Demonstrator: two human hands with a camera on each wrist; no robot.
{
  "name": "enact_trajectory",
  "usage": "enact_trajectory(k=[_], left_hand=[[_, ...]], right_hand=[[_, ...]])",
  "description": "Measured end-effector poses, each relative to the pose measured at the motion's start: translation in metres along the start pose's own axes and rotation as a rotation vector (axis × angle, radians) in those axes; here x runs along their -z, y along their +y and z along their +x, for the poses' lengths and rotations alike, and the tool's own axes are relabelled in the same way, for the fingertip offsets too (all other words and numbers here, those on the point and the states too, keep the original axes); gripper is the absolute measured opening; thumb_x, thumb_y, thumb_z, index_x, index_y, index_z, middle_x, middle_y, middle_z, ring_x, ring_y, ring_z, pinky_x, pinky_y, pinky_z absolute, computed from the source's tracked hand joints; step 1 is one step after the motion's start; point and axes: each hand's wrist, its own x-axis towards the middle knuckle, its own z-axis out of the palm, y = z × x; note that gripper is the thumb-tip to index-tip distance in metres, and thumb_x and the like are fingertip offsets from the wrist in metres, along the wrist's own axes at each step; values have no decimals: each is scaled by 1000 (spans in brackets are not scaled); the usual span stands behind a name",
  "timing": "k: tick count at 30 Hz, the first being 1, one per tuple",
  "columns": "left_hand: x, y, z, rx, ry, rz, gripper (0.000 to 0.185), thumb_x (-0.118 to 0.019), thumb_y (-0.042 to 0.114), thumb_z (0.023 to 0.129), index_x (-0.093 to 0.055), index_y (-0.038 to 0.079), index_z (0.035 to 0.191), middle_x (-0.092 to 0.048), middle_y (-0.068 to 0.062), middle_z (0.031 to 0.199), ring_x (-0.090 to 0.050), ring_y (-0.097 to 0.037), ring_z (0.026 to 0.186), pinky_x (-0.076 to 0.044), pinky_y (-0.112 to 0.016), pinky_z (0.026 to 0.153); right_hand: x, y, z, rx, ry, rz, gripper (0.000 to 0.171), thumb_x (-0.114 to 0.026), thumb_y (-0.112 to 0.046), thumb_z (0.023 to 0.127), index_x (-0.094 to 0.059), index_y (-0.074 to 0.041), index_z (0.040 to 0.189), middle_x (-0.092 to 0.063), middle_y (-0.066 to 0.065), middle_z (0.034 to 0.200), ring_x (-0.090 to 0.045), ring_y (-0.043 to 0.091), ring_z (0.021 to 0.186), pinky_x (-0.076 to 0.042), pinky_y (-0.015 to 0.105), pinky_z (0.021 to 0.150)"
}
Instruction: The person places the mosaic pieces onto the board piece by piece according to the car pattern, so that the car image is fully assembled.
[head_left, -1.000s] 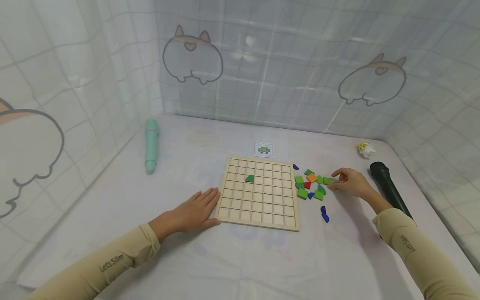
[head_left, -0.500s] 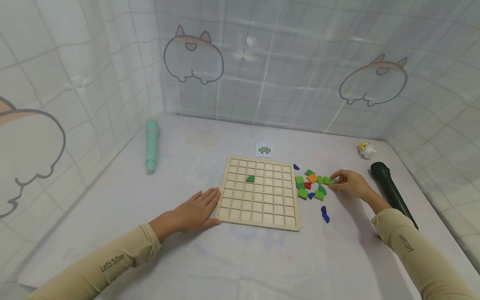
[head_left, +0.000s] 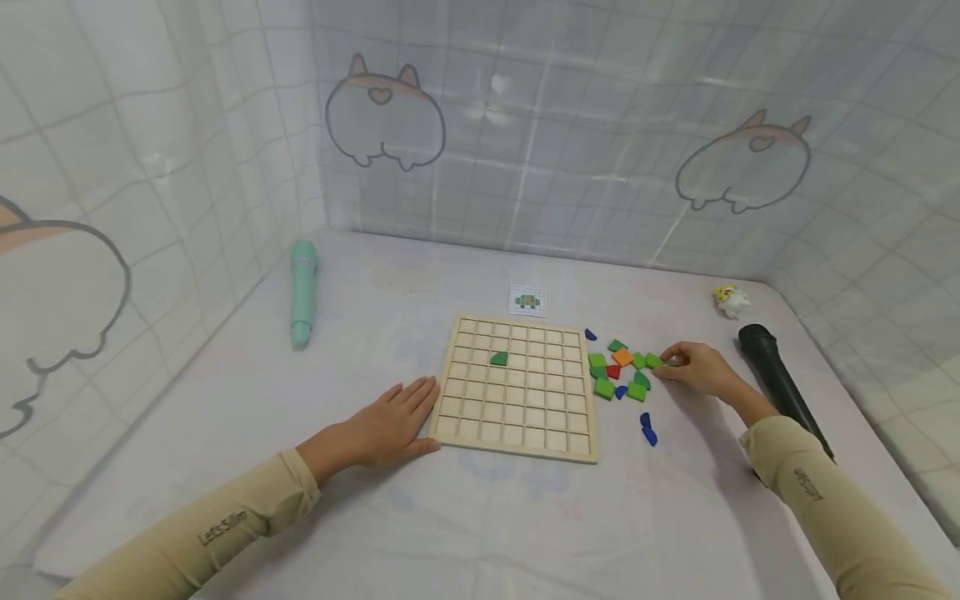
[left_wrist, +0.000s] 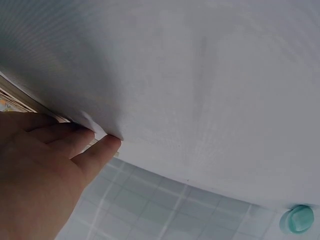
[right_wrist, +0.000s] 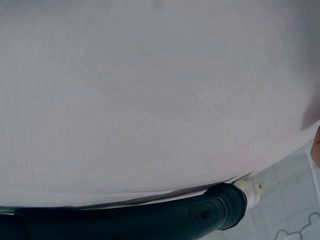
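My left hand (head_left: 393, 421) lies flat on the cloth, straight fingertips against the left edge of the wooden grid board (head_left: 517, 452). In the left wrist view its fingers (left_wrist: 100, 155) touch that edge. A dark green quarter-round piece (head_left: 499, 358) sits in one of the board's cells. To the board's right, my right hand (head_left: 697, 368) has thumb and index finger brought together beside a light green square piece (head_left: 654, 361). It seems to pinch a small green piece, mostly hidden by the fingers. Light green, dark green, orange (head_left: 623, 357), red (head_left: 613, 372) and blue (head_left: 648, 437) pieces lie around.
A small card with a turtle picture (head_left: 527, 301) lies behind the board. A mint-green microphone-shaped thing (head_left: 303, 293) lies at the left. A black microphone (head_left: 780, 379) is beside the right forearm, with a small white and yellow figurine (head_left: 730, 301) behind it.
My right hand's thumb and index finger have drawn closer together, and the hand has shifted slightly left among the pieces. My left hand and the board stay put.
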Motion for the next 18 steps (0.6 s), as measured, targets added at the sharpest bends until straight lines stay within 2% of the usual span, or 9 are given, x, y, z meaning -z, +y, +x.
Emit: enact_trajectory(k=[5, 10, 18], left_hand=[[-1, -1, 1, -5, 6, 6, 77, -45, 45, 99, -21, -11, 145, -18, -25, 152, -15, -35, 140, -19, -53, 108], [0, -1, 1, -4, 1, -1, 77, -45, 45, 99, -21, -11, 145, -17, -25, 152, -15, -36, 140, -18, -53, 108], [0, -1, 1, 1, -8, -15, 76, -45, 44, 99, -21, -11, 145, -17, -25, 152, -14, -36, 140, -18, -54, 109]], right_hand=[[1, 0, 0, 12, -9, -24, 45, -68, -29, 89, -59, 8, 112, -48, 9, 83, -43, 23, 77, -35, 32, 61], [5, -1, 0, 66, 30, -54, 40, -67, -22, 88, -59, 11, 108, -45, 8, 77, -42, 22, 71, -34, 31, 57], [8, -19, 7, 143, 72, -71, 35, -70, -19, 87, -60, 9, 106, -43, 8, 76, -39, 21, 68, -32, 32, 56]])
